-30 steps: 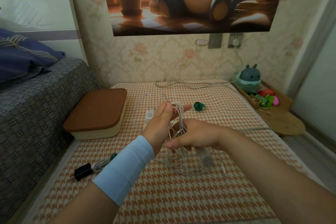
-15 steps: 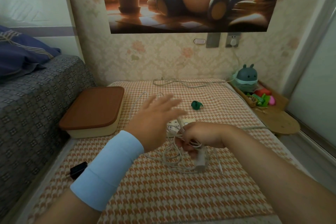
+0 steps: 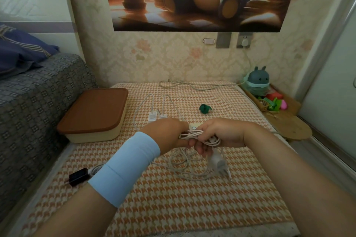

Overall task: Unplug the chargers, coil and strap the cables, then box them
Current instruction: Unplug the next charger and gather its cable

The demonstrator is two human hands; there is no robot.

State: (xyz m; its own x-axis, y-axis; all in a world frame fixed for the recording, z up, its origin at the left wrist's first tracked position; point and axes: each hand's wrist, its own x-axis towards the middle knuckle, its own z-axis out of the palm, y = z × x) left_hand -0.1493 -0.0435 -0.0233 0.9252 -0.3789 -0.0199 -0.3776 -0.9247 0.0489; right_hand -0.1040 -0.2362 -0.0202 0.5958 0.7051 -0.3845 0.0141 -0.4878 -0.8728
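Note:
Both hands meet above the mat at the centre. My left hand (image 3: 167,134) and my right hand (image 3: 217,136) both grip a bundle of white cable (image 3: 192,134) stretched between them. Loose loops of the same cable hang below onto the mat, and its white charger plug (image 3: 218,163) dangles under my right hand. A white power strip (image 3: 154,116) with two white chargers plugged in lies behind my hands. A green strap (image 3: 205,108) lies farther back on the mat. The cream box with a brown lid (image 3: 94,113) sits shut at the left.
A black charger (image 3: 78,176) with a coiled cable lies near my left wrist. A grey cord (image 3: 192,84) runs along the wall to a socket (image 3: 244,41). A bed edge (image 3: 38,102) stands left; a wooden shelf (image 3: 289,123) with toys stands right.
My left hand was open above the mat half a second ago; it has come down and closed on the cable bundle beside my right hand. The view has tilted down slightly.

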